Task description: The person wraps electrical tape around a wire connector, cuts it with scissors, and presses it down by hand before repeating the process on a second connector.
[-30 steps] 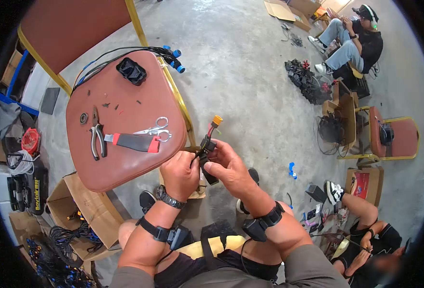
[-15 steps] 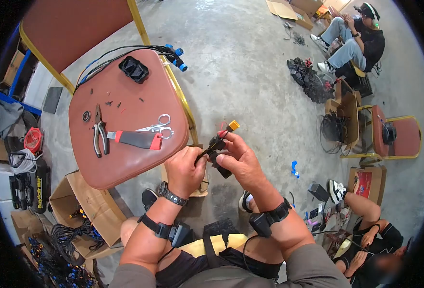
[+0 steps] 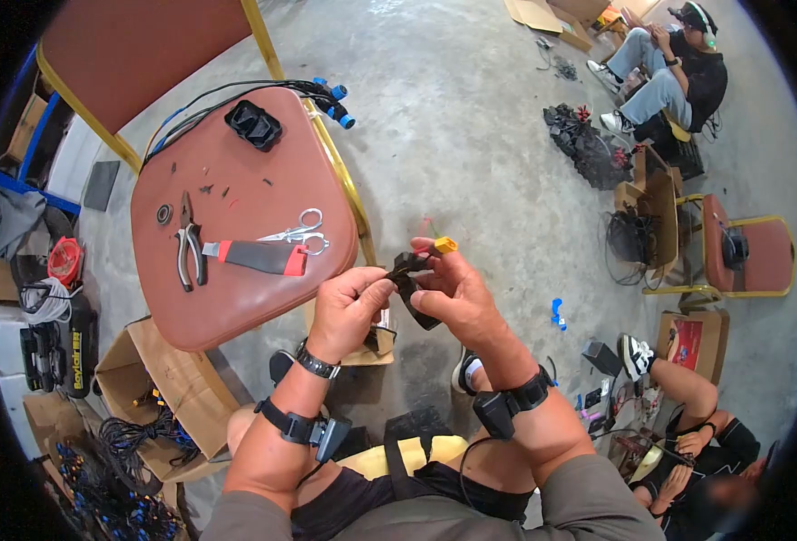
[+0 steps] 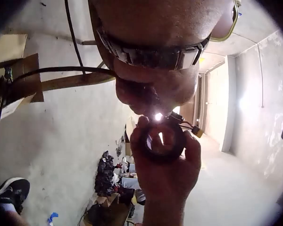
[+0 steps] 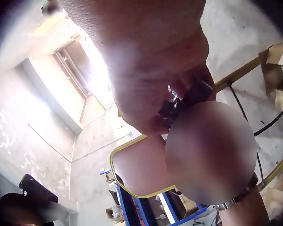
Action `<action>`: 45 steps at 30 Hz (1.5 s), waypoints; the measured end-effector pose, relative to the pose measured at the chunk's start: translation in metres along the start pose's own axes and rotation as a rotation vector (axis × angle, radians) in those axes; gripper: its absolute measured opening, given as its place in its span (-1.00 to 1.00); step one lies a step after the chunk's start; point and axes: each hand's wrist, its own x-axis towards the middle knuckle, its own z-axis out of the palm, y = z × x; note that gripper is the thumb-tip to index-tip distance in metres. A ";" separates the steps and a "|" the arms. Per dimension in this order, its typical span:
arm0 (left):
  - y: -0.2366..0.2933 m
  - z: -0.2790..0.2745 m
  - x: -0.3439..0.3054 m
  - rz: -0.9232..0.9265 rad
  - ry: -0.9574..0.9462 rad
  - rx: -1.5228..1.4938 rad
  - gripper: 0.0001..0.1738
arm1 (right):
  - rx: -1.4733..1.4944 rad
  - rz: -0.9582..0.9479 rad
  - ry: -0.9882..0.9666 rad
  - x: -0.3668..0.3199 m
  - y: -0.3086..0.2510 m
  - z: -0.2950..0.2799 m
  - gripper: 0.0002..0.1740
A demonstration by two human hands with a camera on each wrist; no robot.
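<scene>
In the head view my left hand (image 3: 349, 307) pinches a black cable piece (image 3: 404, 264) between thumb and forefinger. Its far end carries a yellow connector (image 3: 446, 245) with thin red and green wires, beside my right hand's fingertips. My right hand (image 3: 467, 302) grips a roll of black tape (image 3: 423, 312) just below the cable. From the left wrist, the tape roll (image 4: 178, 143) shows as a dark ring, with the yellow connector (image 4: 196, 132) to its right. Fingers hide much of the cable piece.
On the red chair seat (image 3: 191, 320) to my left lie pliers (image 3: 187, 248), a red-and-black utility knife (image 3: 258, 257), scissors (image 3: 304, 234) and a black plastic housing (image 3: 254, 124). Cardboard boxes of cables (image 3: 159, 433) stand at lower left. Two other people sit at the right.
The yellow connector has tipped from pointing upward to pointing right and slightly down. My right hand has shifted right with the tape roll, its fingers now up beside the connector.
</scene>
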 end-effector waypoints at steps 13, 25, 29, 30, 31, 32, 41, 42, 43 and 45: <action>-0.005 0.003 -0.003 -0.029 0.256 -0.135 -0.90 | 0.099 0.015 -0.006 0.002 0.005 0.007 -0.09; -0.007 -0.002 -0.001 -0.041 0.239 -0.198 -0.88 | 0.213 -0.017 -0.057 0.000 0.015 0.006 -0.17; -0.012 -0.004 0.001 -0.123 0.185 -0.255 -0.86 | 0.203 0.029 -0.048 0.003 0.008 0.004 -0.20; -0.010 -0.003 0.000 -0.137 0.170 -0.263 -0.87 | 0.186 0.038 -0.045 0.002 0.009 0.002 -0.22; -0.007 -0.003 0.001 -0.151 0.153 -0.270 -0.87 | 0.183 0.035 -0.045 0.002 0.009 0.001 -0.22; -0.003 -0.002 0.000 -0.152 0.146 -0.291 -0.88 | 0.182 0.031 -0.039 0.000 0.009 0.001 -0.23; -0.001 0.012 0.000 -0.064 0.162 -0.153 -0.91 | 0.203 0.006 0.006 -0.005 0.007 0.000 -0.22; -0.003 0.012 0.000 -0.064 0.163 -0.154 -0.91 | 0.228 -0.003 0.005 -0.006 0.007 0.000 -0.20; -0.005 0.012 0.000 0.022 0.185 -0.028 -0.90 | 0.227 -0.002 0.005 -0.006 0.007 0.000 -0.20; -0.006 0.013 0.001 0.106 0.207 0.098 -0.87 | 0.245 -0.031 0.023 -0.007 0.008 0.002 -0.18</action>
